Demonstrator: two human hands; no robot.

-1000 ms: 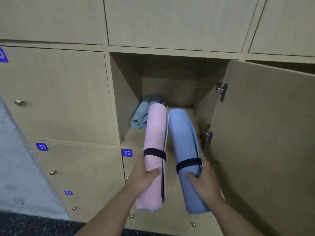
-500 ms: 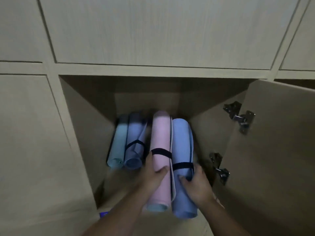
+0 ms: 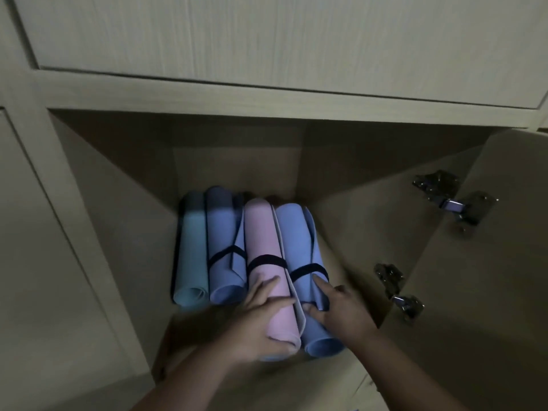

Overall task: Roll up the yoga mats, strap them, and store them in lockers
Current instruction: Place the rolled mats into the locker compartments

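Observation:
Four rolled mats lie side by side on the floor of the open locker. From the left: a teal mat, a blue mat with a black strap, a pink mat with a black strap, and a second blue mat with a black strap. My left hand grips the near end of the pink mat, fingers on top and thumb under its end. My right hand holds the near part of the right blue mat, index finger stretched along it toward the strap.
The locker door stands open on the right, with two metal hinges on its inner edge. Shut locker doors lie above and to the left. Bare locker floor shows right of the mats.
Both hands have pushed the pink and right blue mats deeper into the locker, beside the teal and blue ones. The camera has moved closer.

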